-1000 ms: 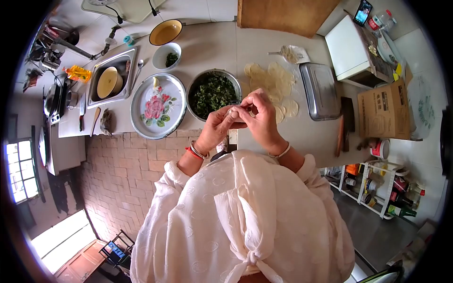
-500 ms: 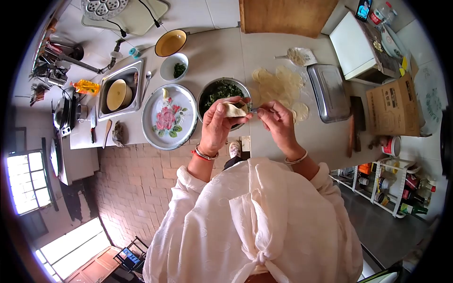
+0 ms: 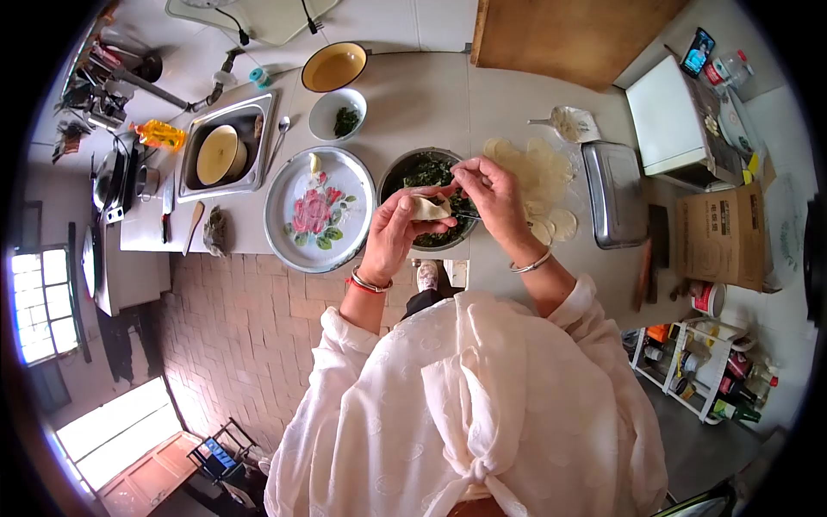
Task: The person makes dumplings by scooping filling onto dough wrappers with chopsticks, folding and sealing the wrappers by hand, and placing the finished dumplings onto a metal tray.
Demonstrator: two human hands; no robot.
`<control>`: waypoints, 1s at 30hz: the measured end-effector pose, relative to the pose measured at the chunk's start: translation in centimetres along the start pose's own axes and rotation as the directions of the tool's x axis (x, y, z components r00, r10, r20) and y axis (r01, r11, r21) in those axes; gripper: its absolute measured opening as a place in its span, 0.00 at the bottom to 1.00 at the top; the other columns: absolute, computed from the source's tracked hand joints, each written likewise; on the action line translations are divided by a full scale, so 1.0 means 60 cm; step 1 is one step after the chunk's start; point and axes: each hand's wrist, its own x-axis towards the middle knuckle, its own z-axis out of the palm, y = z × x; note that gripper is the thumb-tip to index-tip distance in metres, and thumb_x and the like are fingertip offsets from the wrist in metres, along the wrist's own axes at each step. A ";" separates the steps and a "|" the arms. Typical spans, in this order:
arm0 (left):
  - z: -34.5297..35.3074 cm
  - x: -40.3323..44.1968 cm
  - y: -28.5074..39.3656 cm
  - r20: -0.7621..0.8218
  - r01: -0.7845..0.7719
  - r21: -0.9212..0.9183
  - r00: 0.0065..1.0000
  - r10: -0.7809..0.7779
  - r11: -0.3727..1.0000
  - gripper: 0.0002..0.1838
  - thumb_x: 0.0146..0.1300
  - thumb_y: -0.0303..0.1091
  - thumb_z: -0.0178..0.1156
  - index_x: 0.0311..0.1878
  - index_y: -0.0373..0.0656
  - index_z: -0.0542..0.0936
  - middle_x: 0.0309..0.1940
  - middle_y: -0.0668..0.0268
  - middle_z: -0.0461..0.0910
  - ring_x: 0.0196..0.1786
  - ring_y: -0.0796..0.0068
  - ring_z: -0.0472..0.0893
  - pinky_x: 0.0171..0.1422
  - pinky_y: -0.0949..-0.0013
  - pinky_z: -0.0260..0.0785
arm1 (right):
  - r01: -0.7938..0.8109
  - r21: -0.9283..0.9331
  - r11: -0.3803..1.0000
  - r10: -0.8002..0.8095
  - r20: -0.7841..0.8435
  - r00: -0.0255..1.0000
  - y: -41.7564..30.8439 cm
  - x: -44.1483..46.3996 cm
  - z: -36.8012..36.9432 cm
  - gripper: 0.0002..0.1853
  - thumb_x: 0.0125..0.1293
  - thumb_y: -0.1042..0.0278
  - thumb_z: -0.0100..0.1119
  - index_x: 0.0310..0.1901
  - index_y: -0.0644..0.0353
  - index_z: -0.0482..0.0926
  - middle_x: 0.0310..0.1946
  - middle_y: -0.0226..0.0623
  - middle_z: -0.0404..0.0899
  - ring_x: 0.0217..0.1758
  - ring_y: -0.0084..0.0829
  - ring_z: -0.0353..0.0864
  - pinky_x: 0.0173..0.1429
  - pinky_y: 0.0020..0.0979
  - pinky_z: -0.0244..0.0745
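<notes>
Over the steel bowl of chopped green filling [image 3: 420, 172], my left hand [image 3: 392, 231] cups a folded dumpling wrapper [image 3: 429, 208]. The thumb presses on the pale dough. Just to the right, my right hand [image 3: 491, 194] pinches a thin metal utensil [image 3: 467, 215]; its far end is hidden, so I cannot tell its kind. Several thin round wrappers [image 3: 530, 168] lie overlapping on the counter right of the bowl. On the left, a white enamel tray with a flower print [image 3: 282, 237] carries one finished dumpling [image 3: 315, 162] near its far rim.
A small white bowl of chopped greens [image 3: 323, 129] and a yellow bowl [image 3: 334, 67] stand behind the tray. The sink [image 3: 263, 129] is at left. A lidded metal box [image 3: 613, 194], a flour scoop [image 3: 575, 125] and a cardboard box [image 3: 719, 233] are at right.
My right hand has risen and moved slightly left, over the bowl's right rim, the utensil now pointing down. My left hand still holds the wrapper. The view has shifted a little.
</notes>
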 end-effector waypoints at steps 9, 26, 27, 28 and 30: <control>-0.023 0.012 -0.010 -0.048 -0.083 -0.052 0.996 0.081 0.995 0.22 0.78 0.44 0.46 0.58 0.34 0.76 0.62 0.45 0.73 0.45 0.68 0.84 0.49 0.69 0.81 | -0.281 0.176 0.943 0.248 0.189 0.950 -0.025 -0.049 0.014 0.08 0.69 0.68 0.63 0.43 0.64 0.80 0.30 0.28 0.82 0.31 0.15 0.79 0.37 0.20 0.75; 0.023 0.007 -0.024 -0.067 -0.138 -0.061 0.989 0.134 0.989 0.19 0.78 0.41 0.46 0.59 0.36 0.75 0.51 0.58 0.81 0.36 0.77 0.80 0.38 0.75 0.75 | 0.422 -0.425 0.801 -0.436 0.069 0.897 -0.069 -0.086 0.014 0.08 0.66 0.75 0.62 0.44 0.65 0.77 0.32 0.37 0.75 0.28 0.27 0.77 0.32 0.27 0.73; 0.026 0.007 -0.023 -0.071 -0.151 -0.045 0.987 0.148 0.988 0.19 0.78 0.41 0.46 0.59 0.36 0.75 0.49 0.60 0.82 0.37 0.78 0.79 0.39 0.75 0.75 | 0.418 -0.424 0.803 -0.442 0.047 0.896 -0.070 -0.087 0.014 0.09 0.66 0.75 0.63 0.46 0.65 0.77 0.32 0.37 0.75 0.28 0.27 0.77 0.32 0.28 0.73; 0.029 0.007 -0.022 -0.076 -0.165 -0.028 0.984 0.163 0.986 0.20 0.78 0.42 0.46 0.59 0.36 0.75 0.46 0.61 0.82 0.37 0.78 0.79 0.40 0.75 0.75 | 0.386 -0.408 0.827 -0.417 0.014 0.909 -0.076 -0.089 0.015 0.11 0.66 0.74 0.63 0.48 0.65 0.77 0.33 0.37 0.75 0.29 0.27 0.77 0.32 0.28 0.74; 0.037 0.005 -0.018 -0.095 -0.173 -0.007 0.981 0.172 0.985 0.20 0.78 0.42 0.46 0.59 0.36 0.75 0.44 0.63 0.82 0.37 0.79 0.79 0.41 0.74 0.76 | 0.317 -0.371 0.873 -0.361 -0.052 0.931 -0.091 -0.093 0.018 0.14 0.66 0.74 0.64 0.52 0.65 0.78 0.34 0.38 0.76 0.30 0.27 0.78 0.33 0.29 0.75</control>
